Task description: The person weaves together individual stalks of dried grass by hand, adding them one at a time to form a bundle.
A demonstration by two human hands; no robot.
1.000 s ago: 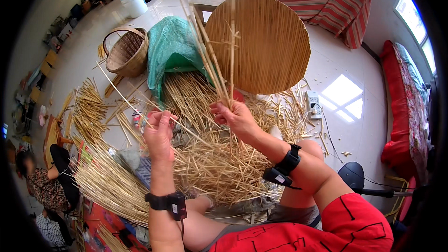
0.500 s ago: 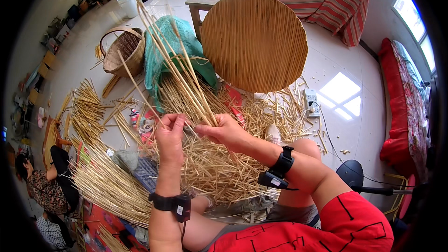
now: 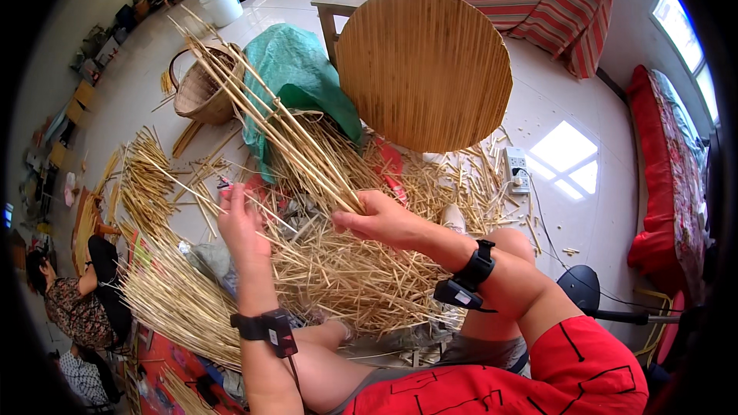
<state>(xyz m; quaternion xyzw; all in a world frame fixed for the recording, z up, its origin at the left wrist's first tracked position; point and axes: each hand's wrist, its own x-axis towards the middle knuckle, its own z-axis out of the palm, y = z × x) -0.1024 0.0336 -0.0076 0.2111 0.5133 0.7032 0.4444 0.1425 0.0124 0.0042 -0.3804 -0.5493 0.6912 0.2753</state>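
My right hand (image 3: 374,217) is closed round the lower end of a loose bundle of long straw stalks (image 3: 280,127), which slants up and away to the left. To its left, my left hand (image 3: 244,229) pinches a single thin straw stalk (image 3: 184,187); part of that stalk is hidden behind the fingers. Below both hands lies a heap of short cut straw pieces (image 3: 354,269). More long stalks (image 3: 327,150) stick out of a green woven sack (image 3: 284,61) just beyond the hands.
A large sheaf of straw (image 3: 181,300) lies at the left, with a smaller pile (image 3: 146,177) behind it. A wicker basket (image 3: 204,96), a white bucket (image 3: 221,4) and a round slatted board (image 3: 427,69) stand farther off. A power strip (image 3: 516,170) lies right. Another person (image 3: 73,303) sits at far left.
My left hand has moved left and away from my right hand, taking the single stalk along. The bundle in my right hand has tipped farther to the left.
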